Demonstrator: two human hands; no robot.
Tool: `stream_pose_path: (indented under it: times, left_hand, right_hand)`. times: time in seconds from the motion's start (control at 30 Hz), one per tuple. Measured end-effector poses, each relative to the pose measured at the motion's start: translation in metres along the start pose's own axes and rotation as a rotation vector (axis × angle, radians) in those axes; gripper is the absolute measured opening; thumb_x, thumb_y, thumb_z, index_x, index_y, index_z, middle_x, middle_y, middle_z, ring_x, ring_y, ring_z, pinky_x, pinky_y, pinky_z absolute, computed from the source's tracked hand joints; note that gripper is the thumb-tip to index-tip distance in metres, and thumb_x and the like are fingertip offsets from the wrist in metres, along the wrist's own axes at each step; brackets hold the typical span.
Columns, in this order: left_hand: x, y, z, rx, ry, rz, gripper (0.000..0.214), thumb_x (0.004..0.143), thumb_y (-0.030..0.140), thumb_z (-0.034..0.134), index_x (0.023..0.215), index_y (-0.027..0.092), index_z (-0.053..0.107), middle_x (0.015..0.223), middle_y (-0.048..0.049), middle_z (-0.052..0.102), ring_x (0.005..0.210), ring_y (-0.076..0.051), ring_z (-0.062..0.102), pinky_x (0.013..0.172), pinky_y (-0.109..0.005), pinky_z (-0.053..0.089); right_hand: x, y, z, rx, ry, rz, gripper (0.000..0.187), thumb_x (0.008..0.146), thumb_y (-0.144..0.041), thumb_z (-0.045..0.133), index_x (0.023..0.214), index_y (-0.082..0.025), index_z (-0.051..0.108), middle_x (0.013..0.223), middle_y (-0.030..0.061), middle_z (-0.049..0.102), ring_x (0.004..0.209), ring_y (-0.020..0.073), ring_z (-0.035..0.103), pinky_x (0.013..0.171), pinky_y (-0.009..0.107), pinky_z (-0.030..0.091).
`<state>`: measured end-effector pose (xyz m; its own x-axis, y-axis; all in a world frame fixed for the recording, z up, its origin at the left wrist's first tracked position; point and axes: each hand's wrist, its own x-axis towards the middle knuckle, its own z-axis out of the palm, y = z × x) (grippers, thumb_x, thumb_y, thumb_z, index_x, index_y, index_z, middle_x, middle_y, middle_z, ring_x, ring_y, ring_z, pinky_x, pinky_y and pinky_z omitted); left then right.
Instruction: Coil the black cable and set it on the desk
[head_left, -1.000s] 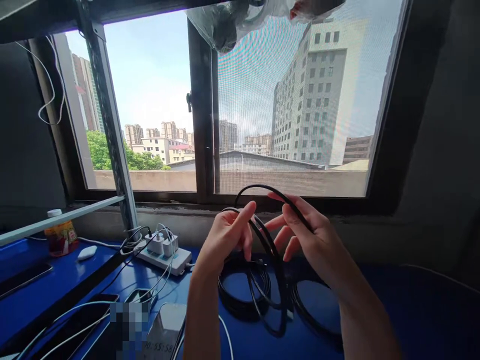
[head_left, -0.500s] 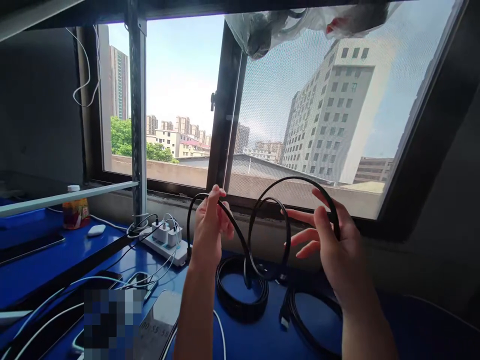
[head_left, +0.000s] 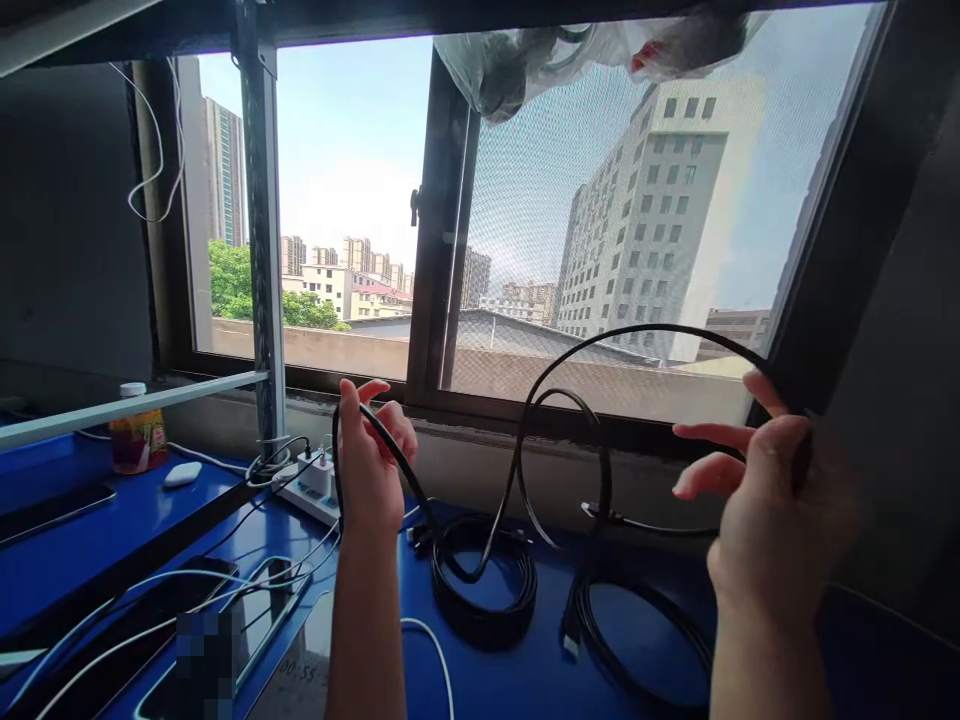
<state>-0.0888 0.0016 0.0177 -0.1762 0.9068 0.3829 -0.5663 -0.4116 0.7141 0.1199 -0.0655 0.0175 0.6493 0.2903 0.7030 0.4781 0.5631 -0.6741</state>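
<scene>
Head view: your left grip [head_left: 369,475] and right grip [head_left: 772,500] now stand wider apart, each pinching the black cable [head_left: 660,327], whose loops are apparently loosening.

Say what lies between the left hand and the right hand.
In the head view, loops of black cable span the stretch between left hand and right hand.

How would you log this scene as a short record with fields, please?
Left hand: holds a black cable
Right hand: holds black cable too
Cable shape: arches and loops between the hands
Table: blue; a left coil and a right coil, both black
Farther left: white power strip, capped bottle
Backdrop: window
</scene>
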Motion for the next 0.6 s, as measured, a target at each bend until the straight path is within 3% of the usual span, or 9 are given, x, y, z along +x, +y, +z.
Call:
stream_pose_path:
  times: [0.13,0.2,0.33,0.47,0.6]
  left_hand:
    - [-0.001,-0.008,0.009,0.053,-0.211,-0.087,0.044,0.090,0.060,0.040,0.073,0.024,0.058,0.043,0.0049,0.036,0.038,-0.012,0.035,0.043,-0.027,0.028]
    - [-0.001,-0.012,0.013,0.118,-0.244,-0.129,0.049,0.092,0.058,0.034,0.068,0.023,0.059,0.041,0.0036,0.039,0.038,-0.013,0.039,0.045,-0.028,0.029]
    - [-0.001,-0.015,0.016,0.244,-0.262,-0.192,0.041,0.089,0.053,0.042,0.069,0.023,0.062,0.046,-0.0008,0.052,0.049,-0.017,0.052,0.055,-0.029,0.037]
    - [-0.005,-0.013,0.012,0.252,-0.400,-0.215,0.040,0.088,0.049,0.043,0.090,0.021,0.071,0.072,-0.0085,0.070,0.080,-0.022,0.064,0.072,-0.030,0.045]
    - [-0.006,-0.022,0.006,0.216,-0.586,-0.239,0.033,0.085,0.036,0.048,0.100,0.022,0.074,0.108,-0.0114,0.072,0.106,-0.027,0.063,0.086,-0.035,0.046]
  right_hand:
    - [-0.008,-0.006,-0.001,-0.143,-0.080,-0.062,0.039,0.087,-0.057,0.055,0.099,-0.022,0.068,0.070,0.0013,0.064,0.039,0.0080,0.043,0.043,0.026,0.033]
    - [-0.012,-0.010,0.000,-0.159,-0.089,-0.074,0.038,0.086,-0.057,0.056,0.091,-0.022,0.068,0.071,0.0015,0.064,0.039,0.0076,0.042,0.042,0.026,0.030]
    - [-0.015,-0.017,0.003,-0.083,0.043,-0.066,0.029,0.090,-0.047,0.053,0.099,-0.023,0.066,0.071,0.0003,0.062,0.039,0.0077,0.043,0.042,0.027,0.028]
    - [-0.010,-0.018,0.000,0.100,0.104,0.007,0.020,0.091,-0.041,0.051,0.087,-0.023,0.058,0.065,-0.0006,0.056,0.036,0.0079,0.040,0.037,0.027,0.023]
    - [-0.003,-0.014,-0.007,0.222,0.011,0.023,0.020,0.089,-0.040,0.056,0.077,-0.023,0.054,0.059,-0.0019,0.051,0.035,0.0078,0.037,0.034,0.024,0.019]
